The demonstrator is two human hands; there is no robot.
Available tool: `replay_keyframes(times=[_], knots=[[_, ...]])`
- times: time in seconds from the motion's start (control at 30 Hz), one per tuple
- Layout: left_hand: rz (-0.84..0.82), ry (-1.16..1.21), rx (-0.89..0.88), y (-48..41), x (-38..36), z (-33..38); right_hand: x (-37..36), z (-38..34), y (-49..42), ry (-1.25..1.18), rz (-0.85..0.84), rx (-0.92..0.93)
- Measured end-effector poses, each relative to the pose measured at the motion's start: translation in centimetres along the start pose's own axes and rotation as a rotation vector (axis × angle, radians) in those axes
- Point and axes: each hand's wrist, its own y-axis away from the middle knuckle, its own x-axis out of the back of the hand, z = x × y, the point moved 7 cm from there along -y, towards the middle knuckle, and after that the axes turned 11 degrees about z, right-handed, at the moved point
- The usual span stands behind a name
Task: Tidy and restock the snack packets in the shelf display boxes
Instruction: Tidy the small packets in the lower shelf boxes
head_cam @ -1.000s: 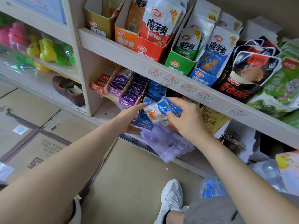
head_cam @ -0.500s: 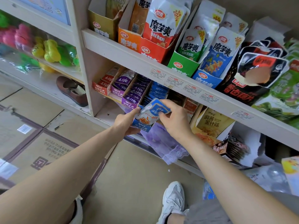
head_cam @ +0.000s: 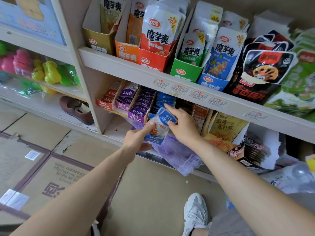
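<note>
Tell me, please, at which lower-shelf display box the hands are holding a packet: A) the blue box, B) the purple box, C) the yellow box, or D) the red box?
A: the left hand and right hand pinch a blue-and-white snack packet at the front of the blue display box, just right of the purple box.

The upper shelf board (head_cam: 119, 65) is carrying a row of boxes standing side by side: a yellow box (head_cam: 98, 43), an orange box (head_cam: 126, 53), a red box (head_cam: 153, 61), a green box (head_cam: 185, 73), a blue box (head_cam: 211, 84) and a black box (head_cam: 250, 95).

On the lower shelf board (head_cam: 110, 132) a red display box (head_cam: 104, 103), purple display boxes (head_cam: 136, 114), a blue display box (head_cam: 154, 141) and a mustard box (head_cam: 226, 128) are sitting in a row. A purple lace cloth (head_cam: 177, 155) is hanging over the front edge.

In the left unit a brown shoe (head_cam: 76, 111) is lying on a white board (head_cam: 42, 106).

Flattened cardboard (head_cam: 56, 181) is lying on the floor (head_cam: 153, 193), and a white sneaker (head_cam: 196, 213) is standing there.
</note>
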Motion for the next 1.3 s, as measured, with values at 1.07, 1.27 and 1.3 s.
replay_keyframes(times=[1.07, 1.27, 1.3], knots=[[0.079, 0.211, 0.116, -1.2, -1.6, -0.8, -2.2, 1.9, 4.6, -0.031, 0.175, 0.072], [0.111, 0.281, 0.114, -1.3, -2.3, 0.1, -3.0, 1.1, 6.1, 0.346, 0.079, 0.368], [0.105, 0.286, 0.093, -1.4, -2.4, 0.3, -3.6, 1.3, 6.0, 0.427, 0.025, 0.37]])
